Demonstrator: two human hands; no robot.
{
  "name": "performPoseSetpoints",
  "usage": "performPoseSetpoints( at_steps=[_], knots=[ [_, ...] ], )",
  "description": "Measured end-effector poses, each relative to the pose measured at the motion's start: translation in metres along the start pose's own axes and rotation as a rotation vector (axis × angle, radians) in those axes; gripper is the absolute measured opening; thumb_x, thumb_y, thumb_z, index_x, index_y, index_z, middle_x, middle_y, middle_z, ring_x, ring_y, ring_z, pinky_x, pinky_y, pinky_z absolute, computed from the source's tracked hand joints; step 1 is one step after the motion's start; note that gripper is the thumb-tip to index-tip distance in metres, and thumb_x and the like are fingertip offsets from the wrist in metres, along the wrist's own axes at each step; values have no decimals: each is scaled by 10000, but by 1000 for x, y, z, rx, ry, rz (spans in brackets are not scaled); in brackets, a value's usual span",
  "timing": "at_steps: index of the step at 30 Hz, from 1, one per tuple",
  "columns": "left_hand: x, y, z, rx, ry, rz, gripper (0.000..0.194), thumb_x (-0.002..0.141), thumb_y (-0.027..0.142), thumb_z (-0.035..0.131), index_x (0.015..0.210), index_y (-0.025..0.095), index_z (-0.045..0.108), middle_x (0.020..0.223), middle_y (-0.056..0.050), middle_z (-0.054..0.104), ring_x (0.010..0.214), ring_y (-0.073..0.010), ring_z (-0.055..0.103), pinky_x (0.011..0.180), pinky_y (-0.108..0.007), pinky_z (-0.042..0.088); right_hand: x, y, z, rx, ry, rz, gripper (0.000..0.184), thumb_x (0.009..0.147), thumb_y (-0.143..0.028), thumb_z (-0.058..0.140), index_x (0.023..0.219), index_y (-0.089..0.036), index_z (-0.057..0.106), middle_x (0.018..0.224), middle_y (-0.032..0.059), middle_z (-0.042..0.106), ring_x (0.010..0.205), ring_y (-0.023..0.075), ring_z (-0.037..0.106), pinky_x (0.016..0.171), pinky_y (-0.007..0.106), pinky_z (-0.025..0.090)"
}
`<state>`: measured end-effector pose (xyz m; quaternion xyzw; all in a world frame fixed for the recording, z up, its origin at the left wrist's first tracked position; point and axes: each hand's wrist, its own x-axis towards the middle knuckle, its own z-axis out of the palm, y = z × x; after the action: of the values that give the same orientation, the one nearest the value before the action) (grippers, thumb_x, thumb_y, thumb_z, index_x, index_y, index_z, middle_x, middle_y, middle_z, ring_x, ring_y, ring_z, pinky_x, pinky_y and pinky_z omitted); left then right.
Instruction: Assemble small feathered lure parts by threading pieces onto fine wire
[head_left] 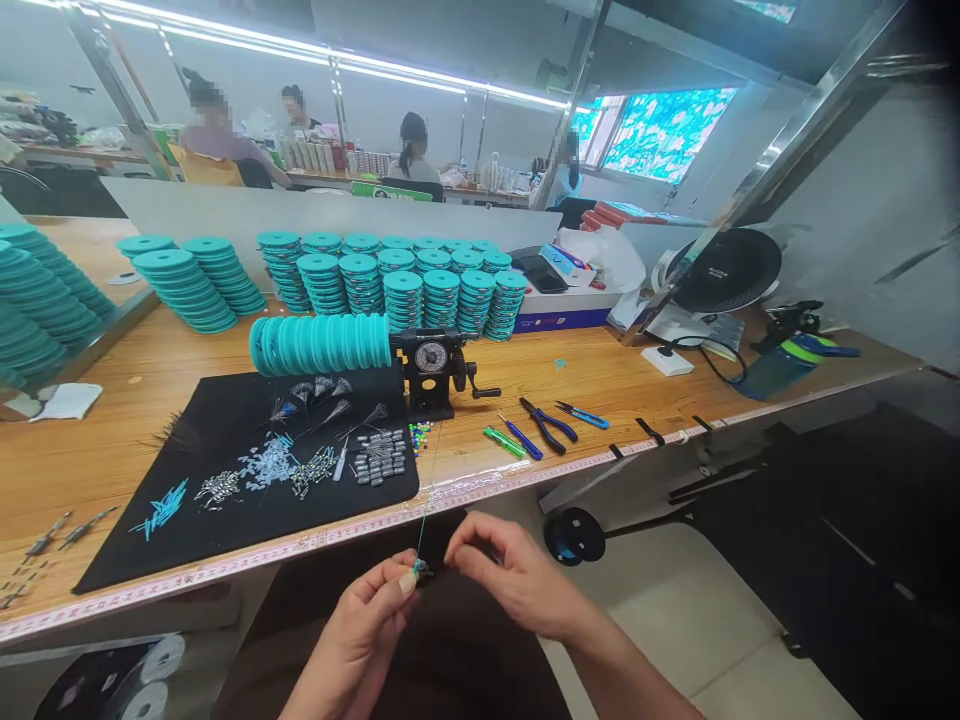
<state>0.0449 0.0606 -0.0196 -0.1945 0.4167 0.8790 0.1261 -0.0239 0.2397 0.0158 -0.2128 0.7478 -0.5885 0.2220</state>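
Note:
Below the front edge of the wooden workbench (135, 390), my left hand (371, 625) pinches a tiny blue and dark part (418, 570) on a thin fishing line (427, 480). The line runs up to the black hand-crank winder (435, 370), which carries a row of teal spools (321, 344). My right hand (510, 575) is closed in a pinch just right of that part; what its fingertips hold is too small to make out.
A black mat (225, 520) carries several small metal sinkers, blue tubes and bristles. Pliers (547, 425), cutters and green and blue tools lie right of the winder. Stacks of teal spools (405, 280) stand behind. A measuring tape lines the bench edge. Other people work at far benches.

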Motion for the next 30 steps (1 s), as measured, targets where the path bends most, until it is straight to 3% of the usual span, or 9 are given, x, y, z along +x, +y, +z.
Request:
performPoseSetpoints(
  at_steps=[3,6,9,11,16,26,30],
  knots=[
    [1,-6,-1,-71,-5,-62,170,732,323,795,705,181,705,876,-28,581,890,-178,478,799,-275,419,13,9,8,95,58,-89,190,924,-348,616,952,-186,712,987,50,660,950,191,582,861,297,421],
    [3,-13,-3,-119,4,-127,186,725,330,809,770,173,719,824,-8,556,797,-138,492,704,-227,418,20,22,20,366,-28,9,257,896,-418,651,917,-169,713,922,46,655,877,177,582,823,292,428],
    [4,-16,-2,-102,-5,-153,220,714,329,824,775,149,714,796,11,549,654,-80,458,606,-188,385,22,32,23,503,-100,86,419,912,-535,577,839,-144,709,831,44,639,791,164,563,793,301,425],
    [4,-17,0,-74,-20,-150,224,732,332,811,754,139,699,763,19,554,592,-56,428,569,-176,364,21,36,19,514,-143,91,459,908,-563,564,811,-137,705,842,56,641,813,173,565,810,314,423],
    [5,-21,6,-103,-50,-143,261,742,360,796,747,131,672,700,27,561,521,-37,388,519,-163,336,20,36,9,507,-192,109,290,752,-396,803,796,-147,662,890,31,624,844,161,556,805,286,417],
    [7,-35,11,-288,136,-183,327,557,295,880,708,124,647,635,23,596,459,-24,410,430,-140,315,23,43,11,386,-235,121,253,784,-354,764,805,-138,634,770,-9,588,724,125,500,695,246,369],
    [6,-41,8,-279,162,-192,300,576,257,871,720,120,646,631,27,600,449,-17,432,415,-124,321,22,46,12,356,-237,114,246,783,-350,755,792,-136,634,749,-11,583,699,123,489,672,247,365]
  ],
)
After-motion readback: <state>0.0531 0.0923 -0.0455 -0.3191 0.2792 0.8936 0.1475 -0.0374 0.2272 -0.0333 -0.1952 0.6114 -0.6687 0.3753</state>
